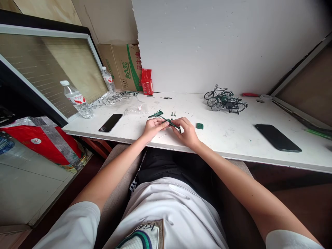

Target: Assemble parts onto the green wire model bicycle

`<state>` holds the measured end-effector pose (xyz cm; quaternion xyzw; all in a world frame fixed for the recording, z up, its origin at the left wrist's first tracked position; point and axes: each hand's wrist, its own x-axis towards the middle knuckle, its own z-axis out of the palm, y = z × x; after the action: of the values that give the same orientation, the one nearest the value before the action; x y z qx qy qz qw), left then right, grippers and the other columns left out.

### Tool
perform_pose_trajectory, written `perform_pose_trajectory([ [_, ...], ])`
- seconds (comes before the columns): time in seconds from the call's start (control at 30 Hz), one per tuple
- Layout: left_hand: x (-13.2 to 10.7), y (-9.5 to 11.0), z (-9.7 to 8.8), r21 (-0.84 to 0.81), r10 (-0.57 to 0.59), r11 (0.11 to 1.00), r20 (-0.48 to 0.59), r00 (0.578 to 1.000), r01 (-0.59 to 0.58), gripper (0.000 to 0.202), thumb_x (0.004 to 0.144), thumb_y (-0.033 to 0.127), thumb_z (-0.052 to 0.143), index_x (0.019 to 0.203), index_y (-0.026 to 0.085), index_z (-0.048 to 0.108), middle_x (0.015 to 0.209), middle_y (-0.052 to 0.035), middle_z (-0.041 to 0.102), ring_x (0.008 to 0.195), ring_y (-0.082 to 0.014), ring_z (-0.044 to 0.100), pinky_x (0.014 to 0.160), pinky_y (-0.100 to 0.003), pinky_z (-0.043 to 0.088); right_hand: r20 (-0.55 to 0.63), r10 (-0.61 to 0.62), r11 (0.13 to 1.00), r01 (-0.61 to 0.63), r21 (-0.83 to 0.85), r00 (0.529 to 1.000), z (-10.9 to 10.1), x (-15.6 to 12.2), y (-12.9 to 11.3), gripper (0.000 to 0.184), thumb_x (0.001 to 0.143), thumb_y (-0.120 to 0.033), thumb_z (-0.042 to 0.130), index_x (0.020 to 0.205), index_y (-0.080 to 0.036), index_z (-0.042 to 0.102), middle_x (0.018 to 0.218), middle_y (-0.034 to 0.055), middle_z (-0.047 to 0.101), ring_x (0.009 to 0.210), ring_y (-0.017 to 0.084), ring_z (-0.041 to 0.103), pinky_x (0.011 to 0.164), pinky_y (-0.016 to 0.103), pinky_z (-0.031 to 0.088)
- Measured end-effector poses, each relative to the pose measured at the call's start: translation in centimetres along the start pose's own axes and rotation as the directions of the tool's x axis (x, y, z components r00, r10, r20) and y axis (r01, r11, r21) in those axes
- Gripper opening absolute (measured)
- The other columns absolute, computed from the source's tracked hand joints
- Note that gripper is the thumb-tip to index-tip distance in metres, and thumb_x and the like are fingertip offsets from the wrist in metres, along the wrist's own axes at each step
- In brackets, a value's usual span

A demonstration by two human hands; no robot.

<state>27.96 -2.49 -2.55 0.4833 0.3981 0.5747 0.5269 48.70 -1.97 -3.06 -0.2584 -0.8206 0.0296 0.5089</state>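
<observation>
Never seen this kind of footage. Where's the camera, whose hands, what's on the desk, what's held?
No machine here: a seated person works with two bare hands. The one picture comes from a camera on their head, looking forward and down, so the arms reach in from below. The left hand and right hand together pinch a thin green model part over the white table. On it lie a black phone at left, a second phone at right, a water bottle, a red carton, a small green block and finished model bicycles.
</observation>
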Motion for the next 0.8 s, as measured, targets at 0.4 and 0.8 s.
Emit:
perform_pose_trajectory([
  [0.4,-0.35,0.59,0.15,0.028,0.012,1.000,0.013,1.000,-0.012,0.053,0.071,0.056,0.095,0.097,0.014,0.075,0.094,-0.0115,0.083,0.086,-0.0271,0.082,0.086,-0.039,0.062,-0.060,0.031,0.999,-0.032,-0.016,0.998,0.34,-0.45,0.21,0.040,0.106,-0.030,0.062,0.146,-0.029,0.058,0.106,0.0074,0.076,0.098,0.025,0.074,0.090,0.045,0.064],
  [0.8,-0.23,0.26,0.15,0.044,0.008,0.999,0.011,1.000,-0.008,0.051,0.073,0.053,0.095,0.100,0.014,0.075,0.093,-0.0116,0.082,0.085,-0.0265,0.081,0.083,-0.037,0.060,-0.048,0.029,0.999,-0.031,-0.032,0.998,0.41,-0.54,0.37,0.042,0.105,-0.025,0.060,0.147,-0.029,0.057,0.109,0.0087,0.076,0.102,0.026,0.075,0.093,0.046,0.065],
])
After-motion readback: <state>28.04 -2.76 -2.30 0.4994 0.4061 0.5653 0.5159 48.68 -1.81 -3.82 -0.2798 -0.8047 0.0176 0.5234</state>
